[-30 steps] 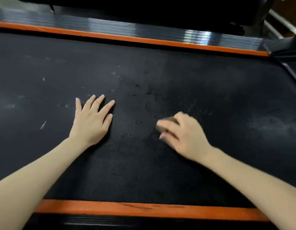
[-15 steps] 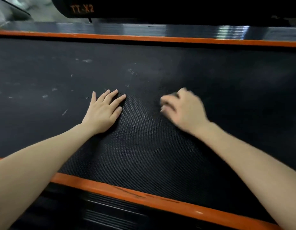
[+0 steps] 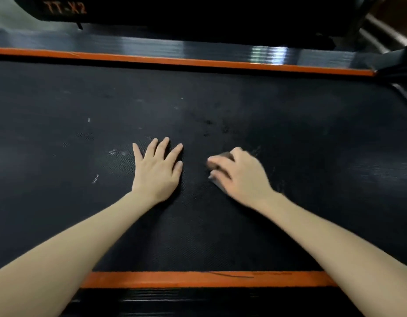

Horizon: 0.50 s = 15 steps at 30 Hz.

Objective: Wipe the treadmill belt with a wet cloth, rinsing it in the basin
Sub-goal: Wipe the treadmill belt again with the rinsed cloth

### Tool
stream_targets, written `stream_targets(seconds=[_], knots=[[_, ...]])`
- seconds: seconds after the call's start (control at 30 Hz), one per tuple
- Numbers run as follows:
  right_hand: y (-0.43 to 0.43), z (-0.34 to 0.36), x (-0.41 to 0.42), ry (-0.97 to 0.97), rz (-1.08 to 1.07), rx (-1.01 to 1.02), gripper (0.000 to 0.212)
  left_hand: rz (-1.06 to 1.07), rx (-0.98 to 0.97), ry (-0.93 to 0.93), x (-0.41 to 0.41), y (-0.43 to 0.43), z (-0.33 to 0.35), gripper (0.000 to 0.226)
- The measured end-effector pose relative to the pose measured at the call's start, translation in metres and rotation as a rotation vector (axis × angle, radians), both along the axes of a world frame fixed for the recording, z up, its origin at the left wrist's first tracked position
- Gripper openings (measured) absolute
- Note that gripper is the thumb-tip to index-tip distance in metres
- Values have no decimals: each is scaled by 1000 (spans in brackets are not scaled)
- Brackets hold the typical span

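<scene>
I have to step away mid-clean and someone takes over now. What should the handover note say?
Left hand: flat, fingers spread, resting on the belt.
Right hand: curled over the cloth, mostly hidden beneath the fingers, on the belt's middle.
Basin: not in view.
Done: wiping is under way; how much is clean cannot be told.
Left: pale specks left of the left hand, dark smudges beyond the hands, then a rinse.
</scene>
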State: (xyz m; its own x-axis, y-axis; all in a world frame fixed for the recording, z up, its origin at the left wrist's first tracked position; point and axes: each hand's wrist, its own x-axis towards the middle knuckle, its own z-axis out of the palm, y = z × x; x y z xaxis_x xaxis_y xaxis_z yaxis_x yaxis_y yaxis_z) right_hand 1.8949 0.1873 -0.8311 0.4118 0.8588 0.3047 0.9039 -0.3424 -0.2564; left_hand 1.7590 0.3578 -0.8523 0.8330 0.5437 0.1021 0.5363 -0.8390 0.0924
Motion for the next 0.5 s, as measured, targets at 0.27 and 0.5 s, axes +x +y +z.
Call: stream_targets(seconds=[0.27, 0.5], knots=[[18, -1, -34, 15, -627, -38, 37, -282, 19, 0, -12, 50, 8, 63], [-42, 7, -81, -3, -644, -178, 41, -359, -31, -25, -13, 67, -3, 58]])
